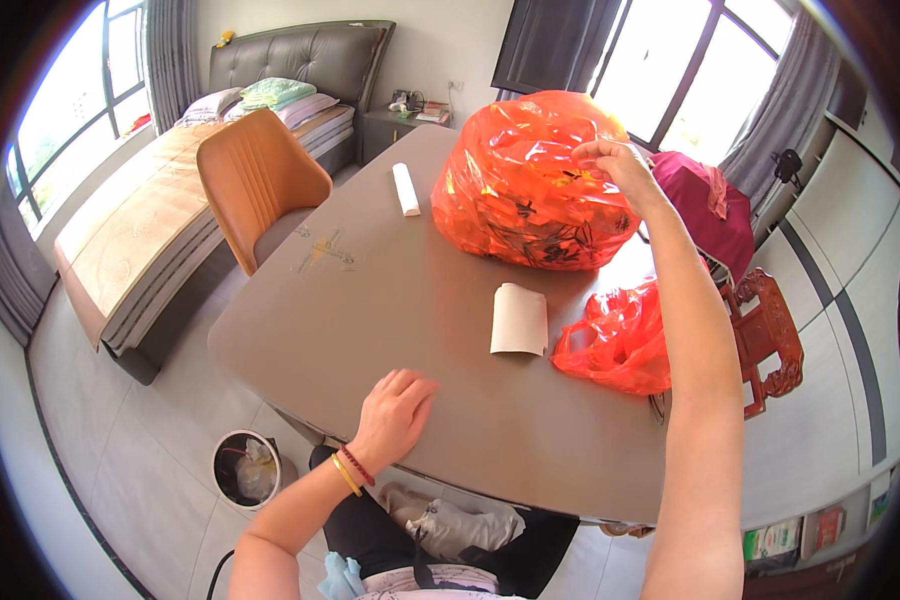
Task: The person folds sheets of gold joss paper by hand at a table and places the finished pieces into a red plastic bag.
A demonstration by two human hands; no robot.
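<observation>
A large red plastic bag (525, 187), bulging and partly see-through, stands on the brown table (420, 315). My right hand (622, 169) is over its upper right side with bent fingers; whether they pinch the film, I cannot tell. My left hand (397, 416), slightly blurred, is at the table's near edge, loosely curled and holding nothing. In front of the big bag is a curved cream card-like piece (520, 319). A smaller, crumpled red plastic bag (619, 341) lies to its right, partly behind my right forearm. Further off, a narrow white strip-like object (405, 190) lies left of the big bag.
Across the table's left side stands an orange chair (259, 180), with a bed (142, 225) behind it. A carved wooden chair (769, 337) is at the right. A waste bin (247, 469) stands on the floor at lower left. A pale plastic bag (461, 525) is between my legs.
</observation>
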